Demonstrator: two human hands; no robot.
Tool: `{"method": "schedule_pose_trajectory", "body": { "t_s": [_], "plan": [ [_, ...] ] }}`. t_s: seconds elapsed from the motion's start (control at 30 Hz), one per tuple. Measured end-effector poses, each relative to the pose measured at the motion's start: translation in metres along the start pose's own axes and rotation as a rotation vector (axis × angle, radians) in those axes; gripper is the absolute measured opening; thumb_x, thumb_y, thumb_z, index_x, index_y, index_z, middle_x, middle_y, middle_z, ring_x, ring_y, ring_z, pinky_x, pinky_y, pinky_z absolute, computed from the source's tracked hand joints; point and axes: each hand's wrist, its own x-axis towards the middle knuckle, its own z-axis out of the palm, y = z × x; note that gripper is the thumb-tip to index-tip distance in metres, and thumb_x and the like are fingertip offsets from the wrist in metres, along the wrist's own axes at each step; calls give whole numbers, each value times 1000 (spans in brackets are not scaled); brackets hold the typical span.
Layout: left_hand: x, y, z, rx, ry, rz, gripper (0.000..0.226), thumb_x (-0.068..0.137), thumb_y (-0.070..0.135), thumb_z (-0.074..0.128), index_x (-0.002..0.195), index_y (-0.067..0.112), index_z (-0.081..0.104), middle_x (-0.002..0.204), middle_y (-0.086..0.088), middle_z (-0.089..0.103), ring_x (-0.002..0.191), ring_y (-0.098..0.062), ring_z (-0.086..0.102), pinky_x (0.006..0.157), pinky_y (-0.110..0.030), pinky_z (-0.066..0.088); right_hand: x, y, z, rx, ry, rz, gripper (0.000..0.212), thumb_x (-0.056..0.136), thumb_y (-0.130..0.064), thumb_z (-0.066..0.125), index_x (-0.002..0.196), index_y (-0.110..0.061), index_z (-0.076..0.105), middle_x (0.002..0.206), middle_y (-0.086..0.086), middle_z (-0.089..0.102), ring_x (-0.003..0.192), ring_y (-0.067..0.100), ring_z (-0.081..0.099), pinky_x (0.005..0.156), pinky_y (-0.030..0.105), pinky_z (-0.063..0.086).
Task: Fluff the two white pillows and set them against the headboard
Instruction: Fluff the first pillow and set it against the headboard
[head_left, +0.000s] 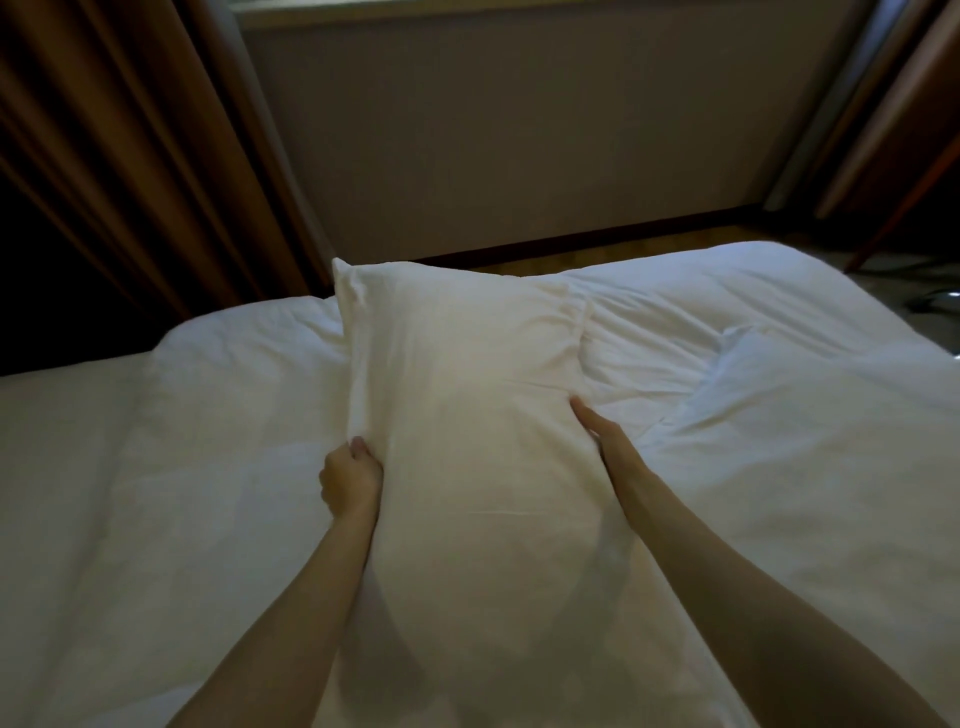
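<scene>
White bedding covers the bed (156, 493) that fills the lower part of our view, in dim light. We hold one white pillow (467, 415) between our two hands, lengthwise on the duvet (779, 441), its far corner pointing away from us. Our left hand (349, 480) is closed on the pillow's left edge, pinching the cloth. Our right hand (602, 428) lies flat along the right edge with fingers stretched, pressing the side. Beyond the bed we see a grey wall (519, 130), with brown curtains (130, 156) at the left.
</scene>
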Motion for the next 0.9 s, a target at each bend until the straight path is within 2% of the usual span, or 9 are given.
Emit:
{"method": "schedule_pose_trajectory", "body": {
  "t_s": [0.1,0.2,0.4,0.57,0.67,0.77,0.83,0.9],
  "plan": [
    [-19,2,-14,-26,58,51,42,99,22,38,98,-10,65,106,-32,65,100,-44,59,84,-42,45,-17,0,3,13,-38,-29,49,90,-46,55,122,-11,64,87,5,79,76,20,76,58,27,59],
    [-35,3,-36,-48,88,28,44,99,23,36,99,-11,64,107,-31,65,100,-43,59,84,-41,44,-39,2,9,63,-107,-6,47,90,-44,55,122,-10,64,84,8,78,71,22,75,57,28,58],
    [-73,0,-97,-87,131,45,44,99,22,36,97,-12,64,108,-30,64,102,-43,59,86,-42,45,-106,2,35,38,-146,-37,39,82,-40,67,110,-13,71,95,13,77,77,28,75,60,33,59],
    [-117,-4,-164,-142,188,59,45,99,23,35,95,-12,64,105,-29,66,99,-40,60,83,-40,45,-168,0,65,-143,-143,-122,53,85,-44,62,129,-14,59,109,8,73,95,25,70,79,34,55],
    [-141,-7,-209,-179,241,70,43,98,22,36,91,-10,64,103,-27,67,95,-38,61,75,-35,42,-210,-5,86,-250,-168,-200,54,86,-47,59,131,-17,56,104,0,74,95,17,69,76,27,54],
    [-166,-7,-257,-227,296,99,44,98,22,36,93,-11,64,103,-27,67,95,-38,62,80,-38,47,-250,-11,106,-276,-208,-221,58,80,-51,63,128,-18,61,114,6,72,107,24,66,96,39,49],
    [-181,-9,-288,-251,344,115,42,97,22,36,91,-10,64,103,-27,67,95,-38,62,81,-39,47,-276,-14,119,-296,-242,-232,59,73,-55,67,123,-23,64,109,4,75,100,22,71,92,40,51],
    [-195,-12,-316,-267,391,130,39,97,21,37,87,-6,63,102,-27,66,95,-38,61,81,-38,46,-299,-17,132,-312,-279,-243,57,70,-57,68,118,-26,65,99,-1,78,88,15,74,79,34,51]
  ]
}}
